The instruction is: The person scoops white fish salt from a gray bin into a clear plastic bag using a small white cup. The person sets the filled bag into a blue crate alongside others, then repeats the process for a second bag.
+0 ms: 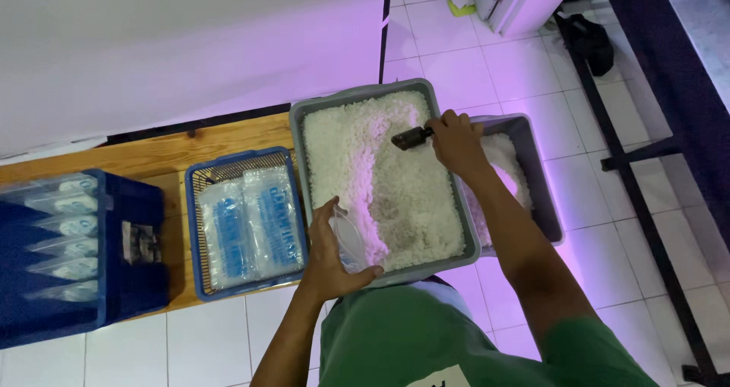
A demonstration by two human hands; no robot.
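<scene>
Firmly closed, the right hand [458, 142] holds a dark scoop [411, 137] over white grains in the grey tub [298, 128]. Left hand [332, 254] grips a clear bag [350, 239] at the tub's near edge, beside a blue basket [192, 197] on the wooden surface [152, 147].

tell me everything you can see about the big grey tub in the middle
The big grey tub is a rectangular, plastic-looking bin with rounded corners, resting on the wooden bench and overhanging its end. It is nearly full of coarse white grains. The right hand holds a dark scoop in the grains; the left hand holds a clear bag at its near rim. A blue basket sits alongside.
</scene>
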